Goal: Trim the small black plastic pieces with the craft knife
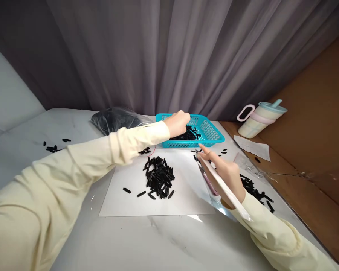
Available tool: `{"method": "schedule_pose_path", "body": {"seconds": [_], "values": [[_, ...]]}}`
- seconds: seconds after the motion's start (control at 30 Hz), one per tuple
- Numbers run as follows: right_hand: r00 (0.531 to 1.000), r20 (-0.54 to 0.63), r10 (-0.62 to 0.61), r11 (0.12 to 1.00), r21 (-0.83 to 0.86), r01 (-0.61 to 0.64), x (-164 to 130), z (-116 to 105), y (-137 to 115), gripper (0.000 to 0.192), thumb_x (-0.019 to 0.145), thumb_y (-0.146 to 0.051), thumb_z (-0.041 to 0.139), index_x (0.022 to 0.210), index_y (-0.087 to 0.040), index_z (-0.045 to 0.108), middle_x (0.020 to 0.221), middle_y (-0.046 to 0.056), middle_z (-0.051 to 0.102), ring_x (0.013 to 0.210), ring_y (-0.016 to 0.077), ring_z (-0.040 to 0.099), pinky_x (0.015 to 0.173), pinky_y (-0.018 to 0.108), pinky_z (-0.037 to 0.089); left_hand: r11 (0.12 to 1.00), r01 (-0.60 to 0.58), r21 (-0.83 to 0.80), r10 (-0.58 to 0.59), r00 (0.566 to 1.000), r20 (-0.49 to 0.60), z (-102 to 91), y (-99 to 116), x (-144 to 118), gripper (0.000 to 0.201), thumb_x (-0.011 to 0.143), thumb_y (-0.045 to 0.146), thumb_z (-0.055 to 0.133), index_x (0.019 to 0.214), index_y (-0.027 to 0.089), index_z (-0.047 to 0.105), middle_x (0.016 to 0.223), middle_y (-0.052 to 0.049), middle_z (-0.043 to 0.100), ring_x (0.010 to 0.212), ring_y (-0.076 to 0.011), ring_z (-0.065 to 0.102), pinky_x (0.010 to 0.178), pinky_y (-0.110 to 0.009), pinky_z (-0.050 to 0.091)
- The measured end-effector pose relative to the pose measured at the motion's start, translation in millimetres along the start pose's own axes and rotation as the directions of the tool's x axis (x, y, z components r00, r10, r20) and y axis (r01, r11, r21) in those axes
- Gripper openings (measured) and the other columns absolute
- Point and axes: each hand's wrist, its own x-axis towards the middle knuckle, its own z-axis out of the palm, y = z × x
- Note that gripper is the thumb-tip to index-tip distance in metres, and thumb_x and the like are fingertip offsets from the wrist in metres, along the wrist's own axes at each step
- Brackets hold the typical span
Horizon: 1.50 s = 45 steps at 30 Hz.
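Observation:
My left hand [178,123] reaches over the left part of a turquoise plastic basket [214,140], its fingers curled down and closed; whatever they hold is hidden. Inside the basket lie many small black elongated pieces [191,133]. My right hand [228,174], to the right of the white sheet [124,207], is closed around a long white tweezer-like tool [226,190]. The tool's thin tip points up and left, just below the basket's front edge. A pile of the same black pieces [159,177] rests on the sheet, with a few strays at its lower left.
Behind my left forearm is a clear plastic bag [115,118] full of black material. More black pieces [254,190] lie at the right and some [53,148] at the far left. A lidded tumbler [255,120] and a white paper [252,147] are at the back right.

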Motion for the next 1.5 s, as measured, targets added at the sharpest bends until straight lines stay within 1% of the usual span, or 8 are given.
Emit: {"method": "schedule_pose_path", "body": {"seconds": [0.17,0.33,0.47,0.6,0.73,0.9,1.2,1.5], "values": [[0.900,0.273,-0.341,0.933,-0.017,0.359,-21,0,3,0.030,0.088,-0.007,0.038,0.110,-0.009,0.058,0.110,0.015,0.065,0.098,0.0234,0.064,0.078,0.034,0.056,0.997,0.059,-0.041,-0.057,0.997,0.049,4.1,-6,25,0.033,0.066,-0.003,0.053,0.096,0.005,0.066,0.100,-0.017,0.062,0.095,-0.0246,0.058,0.080,-0.031,0.040],[0.822,0.347,-0.451,0.878,0.009,0.478,-29,10,-1,0.035,0.084,-0.002,0.038,0.115,-0.005,0.055,0.098,0.014,0.069,0.087,0.0215,0.067,0.068,0.034,0.058,0.956,0.014,-0.294,0.025,0.992,0.127,5.8,13,-27,0.035,0.089,0.023,0.037,0.116,0.014,0.057,0.088,-0.007,0.069,0.048,-0.0065,0.043,0.050,-0.021,0.037],[0.861,0.247,-0.445,0.889,0.012,0.457,-22,6,-10,0.034,0.086,-0.003,0.032,0.106,-0.007,0.060,0.071,0.007,0.068,0.054,0.0162,0.061,0.046,0.027,0.047,0.310,0.450,-0.838,0.020,0.878,0.478,6.1,19,-88,0.053,0.091,0.048,0.027,0.117,0.007,0.050,0.095,-0.017,0.066,0.038,-0.0018,0.014,0.037,-0.020,0.011],[0.941,0.110,-0.320,0.942,0.148,0.303,-8,-9,-30,0.020,0.090,-0.014,0.043,0.098,-0.013,0.061,0.051,-0.003,0.055,0.039,0.0093,0.045,0.041,0.021,0.036,0.060,0.545,-0.836,-0.072,0.838,0.541,1.7,16,-120,0.045,0.089,0.046,0.037,0.115,0.013,0.051,0.105,-0.014,0.062,0.038,-0.0002,0.017,0.038,-0.019,0.009],[0.970,0.205,-0.129,0.937,0.346,0.051,4,-15,-51,0.013,0.088,-0.025,0.051,0.088,-0.014,0.058,0.047,-0.006,0.051,0.036,0.0067,0.041,0.039,0.017,0.033,0.031,0.583,-0.812,-0.105,0.810,0.577,-0.8,15,-132,0.050,0.088,0.054,0.033,0.120,0.018,0.046,0.100,-0.010,0.062,0.036,-0.0004,0.018,0.038,-0.020,0.008],[0.883,0.430,-0.191,0.917,0.400,0.003,-8,1,-65,0.024,0.092,-0.036,0.042,0.101,-0.015,0.049,0.055,-0.002,0.062,0.041,0.0114,0.056,0.040,0.019,0.037,0.056,0.673,-0.738,0.016,0.738,0.675,15.5,15,-147,0.067,0.081,0.069,0.024,0.119,0.019,0.048,0.061,0.002,0.053,0.033,-0.0030,0.016,0.036,-0.020,0.011],[0.835,0.371,-0.407,0.912,0.209,0.352,-32,27,-74,0.037,0.096,-0.021,0.022,0.072,-0.016,0.050,0.067,0.004,0.061,0.041,0.0105,0.051,0.038,0.024,0.033,0.136,0.696,-0.706,0.054,0.706,0.706,36.1,24,-159,0.071,0.078,0.072,0.024,0.118,0.016,0.042,0.036,0.011,0.029,0.032,-0.0069,0.019,0.035,-0.018,0.018],[0.777,0.090,-0.623,0.782,0.104,0.615,-34,37,-54,0.028,0.093,-0.018,0.036,0.071,-0.014,0.052,0.050,-0.001,0.050,0.043,0.0117,0.042,0.043,0.028,0.026,0.339,0.600,-0.724,-0.005,0.771,0.637,28.2,13,-158,0.041,0.086,0.054,0.039,0.102,0.017,0.051,0.057,0.006,0.051,0.029,-0.0044,0.036,0.031,-0.018,0.022]]}}
